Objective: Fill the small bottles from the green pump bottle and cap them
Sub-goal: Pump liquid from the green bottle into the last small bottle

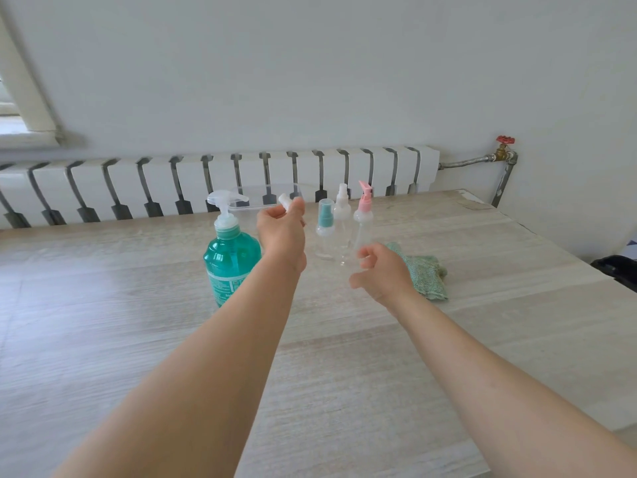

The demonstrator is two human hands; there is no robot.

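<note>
From where I sit, the job looks barely begun: the green pump bottle [230, 260] stands upright toward the far edge of the desk [138, 339], still mostly full, and the three small bottles beside it all appear clear and empty. They stand close together near the far edge, to the right of the pump bottle: the teal-capped bottle [325, 229] nearest it, the white-capped spray bottle [342, 215] just behind, and the pink-pump bottle [363, 215] on the right. All three still wear their tops, so opening, filling and recapping each seems to be left. My left hand [283, 229] is raised between the pump bottle and the small ones, fingers curled and pinching a small white piece [284, 201] at the tips; I judge it to be a cap or nozzle, but it is too blurred to be sure, and I cannot tell which bottle it belongs to. My right hand [377, 270] hovers just in front of the pink-pump bottle, fingers loosely curled and holding nothing, not touching it as far as I can see. A green cloth [422, 274] lies just right of that hand, and a clear container [265, 196] sits behind, at the far edge.
</note>
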